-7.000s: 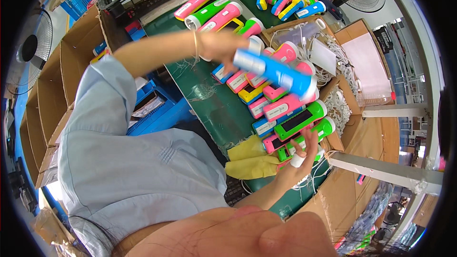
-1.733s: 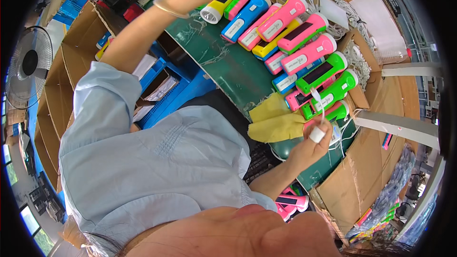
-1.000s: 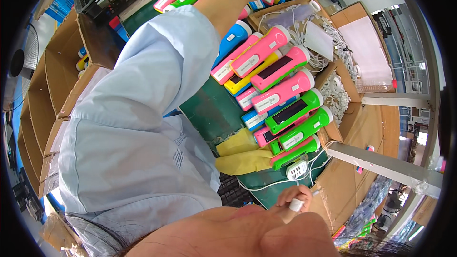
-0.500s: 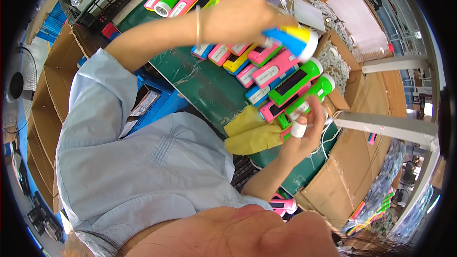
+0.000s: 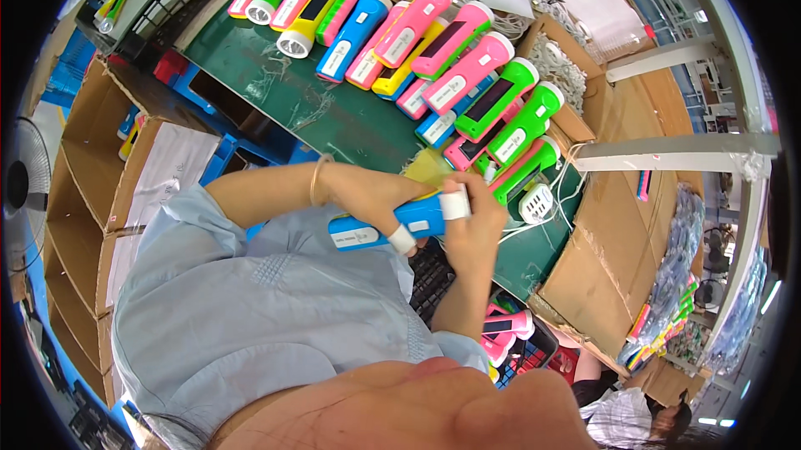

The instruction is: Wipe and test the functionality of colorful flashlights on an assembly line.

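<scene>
In front of my chest I hold a blue flashlight point(image 5: 355, 232) with some yellow along one edge. My left hand point(image 5: 375, 197), with a band on its wrist, is closed around its body. My right hand point(image 5: 474, 221) is closed at the other end and covers its head. White tape wraps a finger on each hand. Beyond my hands, pink, green, blue and yellow flashlights lie in a slanted row on the green table point(image 5: 242, 54); a pink flashlight point(image 5: 469, 73) rests on top of others. A green flashlight point(image 5: 528, 170) lies nearest my right hand.
A yellow cloth point(image 5: 426, 166) lies just beyond my hands. A white power strip point(image 5: 536, 203) with cords sits at the table's right side. Cardboard boxes point(image 5: 596, 258) and a white post point(image 5: 667, 154) stand to the right, cardboard shelving point(image 5: 79, 225) to the left.
My left hand has brought the blue flashlight from above the row back toward my chest. My right hand has left the green flashlights and joined it on the blue one.
</scene>
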Action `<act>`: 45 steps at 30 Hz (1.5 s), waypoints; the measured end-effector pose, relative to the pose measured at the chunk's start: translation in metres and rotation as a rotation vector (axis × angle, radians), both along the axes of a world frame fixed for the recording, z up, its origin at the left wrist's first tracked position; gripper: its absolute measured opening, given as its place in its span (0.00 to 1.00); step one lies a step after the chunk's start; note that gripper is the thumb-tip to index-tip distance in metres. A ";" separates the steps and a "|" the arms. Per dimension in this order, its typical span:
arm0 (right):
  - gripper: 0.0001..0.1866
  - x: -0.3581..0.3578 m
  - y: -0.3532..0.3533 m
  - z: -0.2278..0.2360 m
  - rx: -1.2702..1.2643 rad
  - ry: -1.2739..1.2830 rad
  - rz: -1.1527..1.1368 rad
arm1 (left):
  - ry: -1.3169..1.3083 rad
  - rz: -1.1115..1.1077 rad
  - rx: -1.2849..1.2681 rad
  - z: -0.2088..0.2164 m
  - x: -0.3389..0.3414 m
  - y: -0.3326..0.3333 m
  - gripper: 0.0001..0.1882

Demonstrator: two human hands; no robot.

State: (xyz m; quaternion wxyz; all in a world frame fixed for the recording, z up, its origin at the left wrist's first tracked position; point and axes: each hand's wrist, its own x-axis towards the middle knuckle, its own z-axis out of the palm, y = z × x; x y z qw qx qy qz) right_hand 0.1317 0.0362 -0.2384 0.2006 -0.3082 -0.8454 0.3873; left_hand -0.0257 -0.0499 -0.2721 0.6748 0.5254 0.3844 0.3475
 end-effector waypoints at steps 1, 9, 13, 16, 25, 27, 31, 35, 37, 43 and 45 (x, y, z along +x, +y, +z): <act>0.13 -0.004 0.001 -0.004 0.137 0.079 -0.034 | 0.009 0.070 -0.014 0.001 0.005 0.001 0.26; 0.22 0.030 -0.009 -0.035 -0.526 0.495 -0.169 | -0.666 0.493 -0.324 0.006 0.009 0.022 0.16; 0.20 0.040 -0.019 -0.048 -0.558 0.429 -0.192 | -0.780 0.481 -0.406 0.006 0.009 0.030 0.17; 0.13 0.044 -0.016 -0.058 -0.577 0.394 -0.186 | -0.790 0.625 -0.441 0.001 0.010 0.033 0.12; 0.09 0.037 0.003 -0.047 -0.504 0.604 -0.304 | 0.651 0.960 0.594 0.019 -0.044 0.066 0.42; 0.08 0.035 0.007 -0.043 -0.461 0.569 -0.324 | 0.979 1.156 0.677 0.034 -0.047 0.065 0.43; 0.07 0.019 0.003 -0.043 -0.354 0.446 -0.310 | 1.732 1.205 0.364 0.058 -0.039 0.073 0.29; 0.07 0.002 -0.001 -0.041 -0.140 0.428 -0.287 | 0.441 0.933 0.222 0.022 -0.082 0.070 0.34; 0.07 -0.002 -0.004 -0.028 -0.169 0.496 -0.195 | -0.387 0.530 -0.004 0.026 -0.077 0.051 0.27; 0.09 -0.036 -0.003 -0.015 0.704 0.247 -0.039 | -0.423 0.707 0.017 0.011 -0.026 0.032 0.21; 0.10 -0.035 0.000 -0.014 0.709 0.162 0.105 | -0.218 0.909 0.085 0.009 -0.015 0.039 0.19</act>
